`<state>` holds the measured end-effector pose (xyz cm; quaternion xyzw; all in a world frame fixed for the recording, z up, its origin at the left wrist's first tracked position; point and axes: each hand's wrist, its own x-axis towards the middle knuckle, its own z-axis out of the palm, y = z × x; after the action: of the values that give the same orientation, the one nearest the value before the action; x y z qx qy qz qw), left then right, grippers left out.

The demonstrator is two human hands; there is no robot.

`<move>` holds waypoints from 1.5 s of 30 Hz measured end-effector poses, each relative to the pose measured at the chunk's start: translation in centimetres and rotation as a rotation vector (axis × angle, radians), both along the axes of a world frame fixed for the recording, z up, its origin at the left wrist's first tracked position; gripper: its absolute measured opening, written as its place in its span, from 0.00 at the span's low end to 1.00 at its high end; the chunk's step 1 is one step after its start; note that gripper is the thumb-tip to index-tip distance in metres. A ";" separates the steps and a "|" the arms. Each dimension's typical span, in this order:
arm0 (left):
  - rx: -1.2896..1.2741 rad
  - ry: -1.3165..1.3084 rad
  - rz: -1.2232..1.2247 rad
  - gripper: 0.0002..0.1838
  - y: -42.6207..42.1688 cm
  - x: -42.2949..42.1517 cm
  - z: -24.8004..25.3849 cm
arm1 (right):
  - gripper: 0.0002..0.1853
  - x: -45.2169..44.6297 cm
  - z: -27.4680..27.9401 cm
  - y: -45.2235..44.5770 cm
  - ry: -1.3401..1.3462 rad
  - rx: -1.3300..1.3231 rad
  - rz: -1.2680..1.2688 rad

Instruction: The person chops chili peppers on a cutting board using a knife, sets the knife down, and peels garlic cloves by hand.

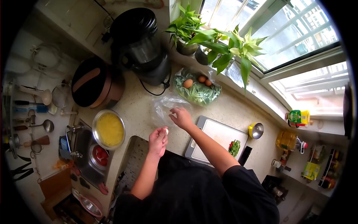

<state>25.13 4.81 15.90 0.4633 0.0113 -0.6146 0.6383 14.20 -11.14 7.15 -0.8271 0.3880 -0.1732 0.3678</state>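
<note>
While the left hand point(158, 141) pinches a white piece point(166, 131), long axis unclear, the right hand point(181, 118) curls half-open.

There are two hands point(158, 142), one small white piece point(166, 131), three eggs point(187, 83) and one cutting board point(213, 135).

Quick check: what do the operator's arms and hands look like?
Both arms wear short black sleeves, plain as far as shows, with bare forearms. The left hand and right hand are ungloved; no watch is visible.
</note>
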 end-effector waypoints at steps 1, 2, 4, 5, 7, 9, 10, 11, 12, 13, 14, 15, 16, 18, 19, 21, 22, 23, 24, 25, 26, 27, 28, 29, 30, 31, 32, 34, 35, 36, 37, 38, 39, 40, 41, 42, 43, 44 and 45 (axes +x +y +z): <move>0.008 0.000 -0.006 0.14 -0.3 -0.1 0.0 | 0.15 -0.3 -0.1 -0.1 0.042 0.049 -0.031; 0.016 0.000 -0.013 0.14 -0.6 -0.3 0.0 | 0.17 -0.6 -0.2 -0.2 0.084 0.099 -0.064; 0.001 0.015 -0.017 0.15 -1.1 -0.6 -0.1 | 0.19 -1.6 1.0 0.0 -0.021 0.149 -0.052; -0.005 0.022 -0.013 0.15 -1.2 -0.7 -0.2 | 0.20 -2.6 1.8 0.4 -0.163 0.151 0.003; -0.017 0.022 0.009 0.17 -2.0 -1.3 1.4 | 0.27 -4.4 5.4 1.0 -0.352 0.415 0.151; -0.043 0.025 -0.025 0.21 -2.4 -1.8 2.1 | 0.30 -6.1 9.5 2.2 -0.343 0.404 0.223; -0.064 0.026 -0.073 0.23 -2.5 -1.9 2.2 | 0.31 -6.7 11.6 2.6 -0.339 0.396 0.252; -0.086 0.026 -0.124 0.25 -2.8 -2.1 2.2 | 0.33 -7.1 14.0 2.8 -0.368 0.306 0.264; -0.097 0.043 -0.164 0.25 -3.1 -2.4 2.6 | 0.33 -7.8 14.5 3.1 -0.308 0.264 0.233; -0.106 0.060 -0.203 0.25 -3.3 -2.8 3.1 | 0.33 -8.7 14.7 3.5 -0.247 0.225 0.201; -0.116 0.077 -0.243 0.25 -3.6 -3.1 3.6 | 0.32 -9.5 15.1 3.8 -0.186 0.187 0.170; -0.111 0.067 -0.286 0.26 -3.9 -3.5 4.2 | 0.30 -10.3 15.7 3.9 -0.176 0.088 0.170; -0.105 0.057 -0.329 0.27 -4.2 -4.1 4.7 | 0.29 -11.0 15.7 4.1 -0.177 0.074 0.159; -0.109 0.043 -0.442 0.29 -4.7 -4.9 5.1 | 0.28 -12.4 15.7 4.6 -0.177 0.045 0.130; -0.117 0.040 -0.509 0.29 -4.9 -5.2 5.1 | 0.27 -13.1 16.0 4.8 -0.183 0.045 0.129; -0.126 0.040 -0.590 0.30 -5.1 -6.2 5.4 | 0.25 -14.2 16.8 5.3 -0.196 0.051 0.133; -0.129 0.041 -0.604 0.29 -5.2 -6.8 5.8 | 0.25 -14.8 16.8 5.6 -0.208 0.067 0.118; -0.132 0.040 -0.618 0.29 -5.3 -7.4 6.1 | 0.25 -15.3 16.7 5.9 -0.222 0.083 0.103; -0.133 0.040 -0.649 0.28 -5.4 -7.7 6.3 | 0.24 -15.8 16.7 6.2 -0.237 0.098 0.088; -0.137 0.038 -0.679 0.27 -5.5 -8.1 6.5 | 0.24 -16.2 16.9 6.4 -0.244 0.112 0.073; -0.139 0.037 -0.708 0.26 -5.6 -8.4 6.7 | 0.24 -16.7 17.2 6.6 -0.251 0.128 0.059; -0.144 0.024 -0.738 0.26 -5.6 -8.8 7.0 | 0.24 -17.3 17.5 6.8 -0.259 0.145 0.046; -0.150 0.011 -0.766 0.25 -5.7 -9.0 7.2 | 0.24 -17.8 17.6 7.0 -0.239 0.149 0.047; -0.156 -0.002 -0.795 0.24 -5.8 -9.3 7.3 | 0.24 -18.3 17.8 7.2 -0.220 0.154 0.049; -0.169 -0.004 -0.820 0.25 -5.9 -9.5 7.4 | 0.24 -18.7 18.0 7.5 -0.201 0.160 0.050; -0.183 -0.005 -0.845 0.25 -6.0 -9.7 7.4 | 0.23 -19.0 18.3 7.8 -0.224 0.126 0.033; -0.198 -0.005 -0.869 0.25 -6.0 -10.1 7.5 | 0.21 -19.2 18.6 8.1 -0.246 0.092 0.017; -0.197 0.002 -0.908 0.25 -6.2 -10.7 8.2 | 0.19 -19.9 19.2 8.5 -0.267 0.060 -0.003; -0.196 0.006 -0.925 0.25 -6.3 -11.0 8.5 | 0.19 -20.2 19.5 8.6 -0.267 0.062 -0.005; -0.200 0.006 -0.930 0.26 -6.2 -11.4 8.8 | 0.18 -20.5 19.6 8.7 -0.268 0.067 -0.006; -0.204 0.006 -0.934 0.26 -6.2 -11.8 9.0 | 0.17 -20.7 19.7 8.8 -0.271 0.070 -0.014; -0.209 0.004 -0.936 0.26 -6.2 -12.1 9.2 | 0.17 -20.9 19.7 9.0 -0.276 0.074 -0.020; -0.215 0.009 -0.943 0.26 -6.1 -12.3 9.5 | 0.16 -21.1 19.7 9.1 -0.281 0.078 -0.027; -0.222 0.016 -0.950 0.26 -6.2 -12.5 9.7 | 0.16 -21.3 19.7 9.3 -0.285 0.070 -0.031; -0.229 0.021 -0.956 0.26 -6.2 -12.7 9.8 | 0.15 -21.5 19.7 9.4 -0.289 0.061 -0.033; -0.225 0.027 -0.964 0.26 -6.2 -12.8 9.8 | 0.15 -21.6 19.6 9.5 -0.292 0.054 -0.034; -0.219 0.031 -0.972 0.26 -6.2 -12.9 9.8 | 0.15 -21.8 19.6 9.6 -0.309 0.019 -0.052; -0.213 0.035 -0.978 0.26 -6.1 -13.0 9.8 | 0.15 -21.8 19.6 9.8 -0.327 -0.014 -0.068; -0.225 -0.016 -0.993 0.25 -6.1 -13.0 9.9 | 0.14 -21.8 19.6 9.9 -0.346 -0.047 -0.083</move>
<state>12.11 -1.27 25.82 0.3456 -0.2814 -0.8379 0.3150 -7.58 -1.24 26.72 -0.7767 0.3487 -0.3371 0.4020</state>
